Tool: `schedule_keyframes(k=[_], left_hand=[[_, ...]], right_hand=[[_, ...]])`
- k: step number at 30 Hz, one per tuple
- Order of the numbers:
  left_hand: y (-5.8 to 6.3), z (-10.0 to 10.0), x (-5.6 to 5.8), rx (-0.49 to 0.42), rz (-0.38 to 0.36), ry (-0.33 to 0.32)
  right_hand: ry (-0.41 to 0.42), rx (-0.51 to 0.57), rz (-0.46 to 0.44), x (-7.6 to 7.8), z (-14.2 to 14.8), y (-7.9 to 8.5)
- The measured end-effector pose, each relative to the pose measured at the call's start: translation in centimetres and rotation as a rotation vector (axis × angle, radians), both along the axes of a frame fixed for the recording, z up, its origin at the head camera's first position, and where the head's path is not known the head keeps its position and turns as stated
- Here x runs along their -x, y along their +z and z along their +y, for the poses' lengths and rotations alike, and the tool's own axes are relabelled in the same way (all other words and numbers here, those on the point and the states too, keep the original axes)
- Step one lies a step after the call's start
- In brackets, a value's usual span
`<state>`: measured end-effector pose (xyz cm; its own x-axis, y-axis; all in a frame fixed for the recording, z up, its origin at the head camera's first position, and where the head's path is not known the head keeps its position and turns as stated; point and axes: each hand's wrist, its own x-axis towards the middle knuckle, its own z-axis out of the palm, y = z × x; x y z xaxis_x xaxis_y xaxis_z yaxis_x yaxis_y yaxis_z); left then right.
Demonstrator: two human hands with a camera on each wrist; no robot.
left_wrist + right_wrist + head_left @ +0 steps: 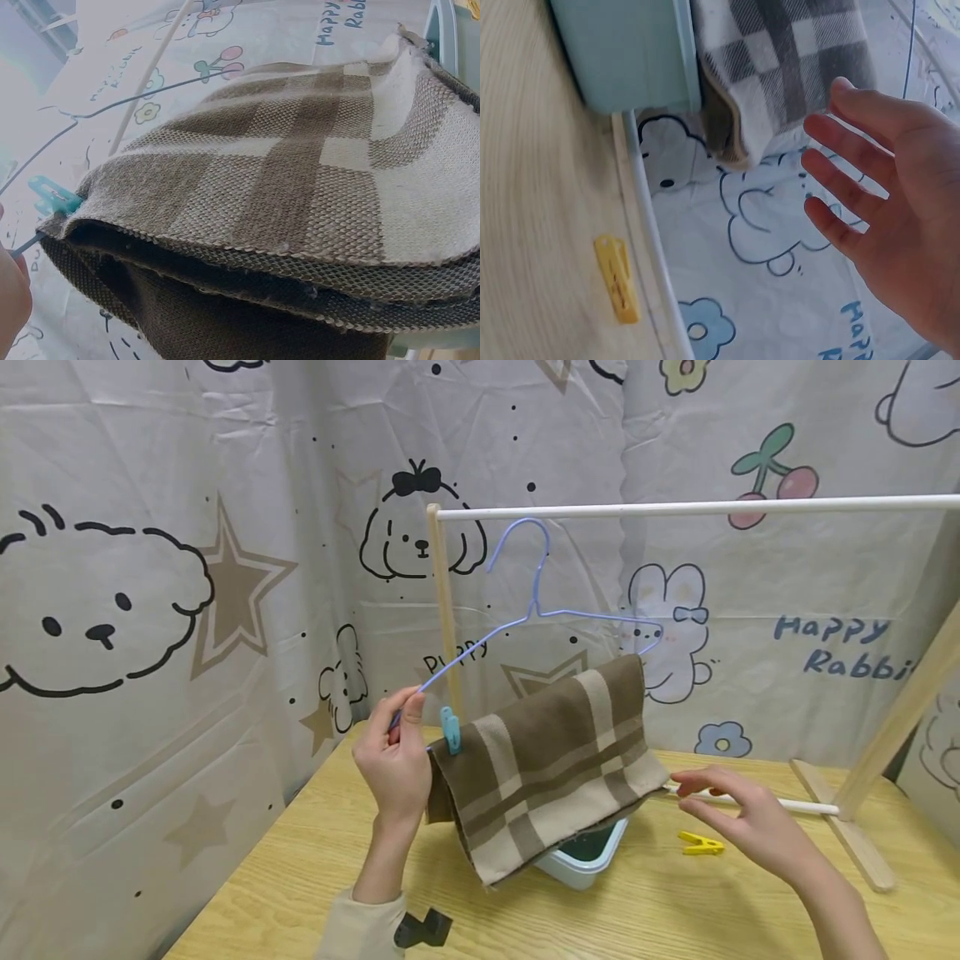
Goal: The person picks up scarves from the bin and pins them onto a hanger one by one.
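My left hand [396, 760] grips the left lower corner of a blue wire hanger [536, 602] between thumb and fingers, holding it up off the table. Draped over the hanger's bottom bar is a brown and cream checked knit cloth [555, 752], its layers showing at the left side in the left wrist view. A light blue clothespin [451, 731] clips the cloth at its upper left corner. My right hand [738, 818] is beside the cloth's lower right corner, fingers loosely extended and holding nothing in the right wrist view [900, 180].
Under the cloth stands a light blue plastic bin [581, 864]. A yellow clothespin [701, 843] lies on the wooden table [645, 918] at the right. Behind is a rack with a white top rod [675, 508] and wooden posts. Printed curtains [262, 760] enclose the table.
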<state>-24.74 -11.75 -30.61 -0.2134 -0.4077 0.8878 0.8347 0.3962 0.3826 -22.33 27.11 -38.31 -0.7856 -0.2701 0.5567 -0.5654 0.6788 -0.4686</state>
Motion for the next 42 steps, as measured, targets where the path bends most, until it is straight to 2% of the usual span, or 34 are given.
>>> schedule_keyframes(k=[7, 13, 17, 22, 25, 30, 34, 38, 42], left_hand=[[0.0, 0.0, 0.1, 0.012, -0.006, -0.006], [-0.2, -0.1, 0.2, 0.005, -0.024, -0.012], [-0.4, -0.1, 0.1, 0.008, -0.034, -0.011], [-0.5, -0.1, 0.3, 0.017, -0.018, -0.006], [-0.5, -0.1, 0.4, 0.024, -0.002, -0.004], [-0.4, 0.0, 0.5, 0.024, -0.001, -0.003], [-0.3, -0.1, 0.4, 0.025, -0.008, -0.005], [-0.4, -0.1, 0.4, 0.031, -0.004, -0.013], [-0.4, -0.1, 0.4, 0.036, 0.001, -0.017]], right_hand=[[0.004, -0.039, -0.059, 0.8, 1.4, -1.4], [-0.017, -0.066, -0.235, 1.7, 2.6, -2.9], [-0.003, -0.066, -0.311, 2.2, 3.1, -4.2], [0.023, -0.074, -0.331, 2.5, 3.7, -5.5], [0.026, -0.07, -0.312, 2.7, 4.2, -6.1], [0.081, -0.1, -0.271, 3.2, 5.0, -7.2], [0.081, -0.137, -0.348, 3.5, 5.5, -7.9], [0.026, -0.152, -0.432, 3.4, 5.8, -8.2], [0.013, -0.126, -0.419, 3.3, 5.7, -8.0]])
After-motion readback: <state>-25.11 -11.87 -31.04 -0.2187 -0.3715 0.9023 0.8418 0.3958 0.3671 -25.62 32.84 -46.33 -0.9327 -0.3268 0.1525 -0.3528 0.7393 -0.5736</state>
